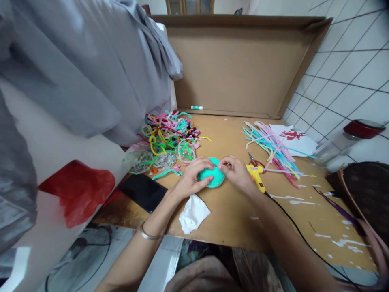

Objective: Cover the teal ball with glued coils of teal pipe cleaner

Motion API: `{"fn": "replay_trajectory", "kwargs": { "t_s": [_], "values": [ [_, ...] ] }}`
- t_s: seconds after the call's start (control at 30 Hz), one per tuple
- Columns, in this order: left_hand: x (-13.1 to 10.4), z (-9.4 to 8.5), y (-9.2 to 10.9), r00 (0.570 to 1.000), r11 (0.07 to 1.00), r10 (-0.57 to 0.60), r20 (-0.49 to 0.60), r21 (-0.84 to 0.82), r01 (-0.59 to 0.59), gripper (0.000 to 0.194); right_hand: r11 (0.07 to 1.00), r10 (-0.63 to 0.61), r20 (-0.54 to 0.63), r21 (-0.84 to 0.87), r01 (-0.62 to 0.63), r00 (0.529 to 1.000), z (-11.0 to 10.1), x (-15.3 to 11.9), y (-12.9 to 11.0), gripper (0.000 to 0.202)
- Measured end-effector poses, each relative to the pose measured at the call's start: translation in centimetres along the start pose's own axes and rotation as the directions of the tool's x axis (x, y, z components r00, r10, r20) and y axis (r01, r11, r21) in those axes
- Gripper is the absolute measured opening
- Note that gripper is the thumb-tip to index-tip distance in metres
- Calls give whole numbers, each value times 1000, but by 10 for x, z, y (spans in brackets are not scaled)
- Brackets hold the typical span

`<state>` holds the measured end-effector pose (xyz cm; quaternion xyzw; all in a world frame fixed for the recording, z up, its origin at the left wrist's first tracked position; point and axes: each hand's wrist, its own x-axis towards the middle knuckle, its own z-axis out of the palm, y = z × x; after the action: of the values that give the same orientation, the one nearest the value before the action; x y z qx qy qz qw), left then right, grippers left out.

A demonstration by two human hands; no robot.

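Observation:
A round turquoise disc [215,178], which looks coiled from pipe cleaner, is held over the middle of the table. My left hand [192,177] grips its left side, thumb lying across the face and fingers along the upper edge. At the upper right rim, my right hand [236,171] has thumb and forefinger pinched together on the disc; whether a loose strand end is between them is hidden. A yellow hot glue gun [255,177] lies just right of my right hand, beside red-handled pliers [253,159]. Below the disc rests a crumpled white tissue [194,214].
Tangled colourful pipe cleaners [170,132] pile up at the back left, a straight pastel bundle [270,142] at the right. A black phone [142,191] lies left. A glass bottle [337,144] and brown bag [361,194] stand right; a cardboard panel [231,69] closes the back.

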<state>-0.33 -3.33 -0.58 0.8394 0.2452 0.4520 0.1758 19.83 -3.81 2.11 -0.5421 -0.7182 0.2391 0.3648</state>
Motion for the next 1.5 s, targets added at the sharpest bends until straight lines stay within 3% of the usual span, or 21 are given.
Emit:
{"fn": "replay_trajectory", "kwargs": {
  "t_s": [0.67,0.87,1.1,1.4,1.5],
  "values": [
    [-2,-5,-3,999,999,34,21,-14,-33,21,999,-18,102,-36,22,995,-8,4,-9,13],
    [-5,-7,-5,999,998,52,-5,-36,-52,20,988,-21,129,152,1,991,-10,1,-5,16],
    [-6,-6,-8,999,998,41,-1,-52,-41,20,929,70,169,348,-127,983,-9,-1,3,20],
    [-5,-7,-5,999,998,46,-2,-45,-46,18,947,51,103,310,-80,993,-6,-5,2,21],
    [-5,-9,-6,999,998,35,16,-49,-34,18,996,58,-96,76,-51,994,-11,-7,7,18]
  ]
}}
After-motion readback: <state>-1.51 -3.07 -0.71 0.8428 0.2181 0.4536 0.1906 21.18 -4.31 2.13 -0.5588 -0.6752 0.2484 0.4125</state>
